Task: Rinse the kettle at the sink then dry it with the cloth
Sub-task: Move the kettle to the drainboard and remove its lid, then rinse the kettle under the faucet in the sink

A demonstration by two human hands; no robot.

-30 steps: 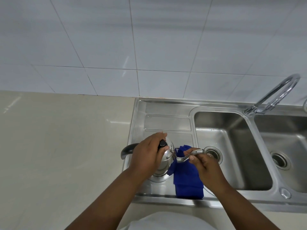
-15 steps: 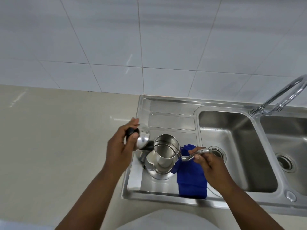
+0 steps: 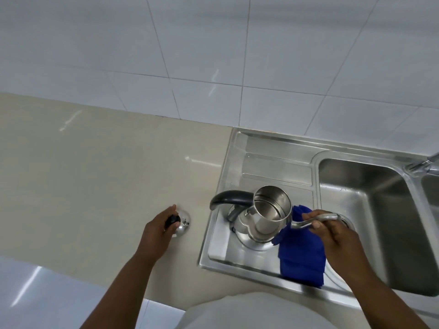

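Note:
A steel kettle (image 3: 263,218) with a black handle stands lidless on the sink's drainboard (image 3: 273,167), its mouth open toward me. My right hand (image 3: 329,230) grips its curved spout. The kettle lid (image 3: 181,223), steel with a black knob, touches the beige counter left of the sink, and my left hand (image 3: 158,227) holds it by the knob. A folded blue cloth (image 3: 301,255) lies on the drainboard right of the kettle, partly under my right hand.
The sink basin (image 3: 370,210) opens to the right, with the base of the tap (image 3: 421,163) at the frame's right edge. The beige counter (image 3: 95,176) stretches left. White wall tiles rise behind. My pale shirt shows at the bottom.
My left hand lifted the lid off the kettle and carried it left, down onto the counter. My right hand kept hold of the spout. The view shifted left.

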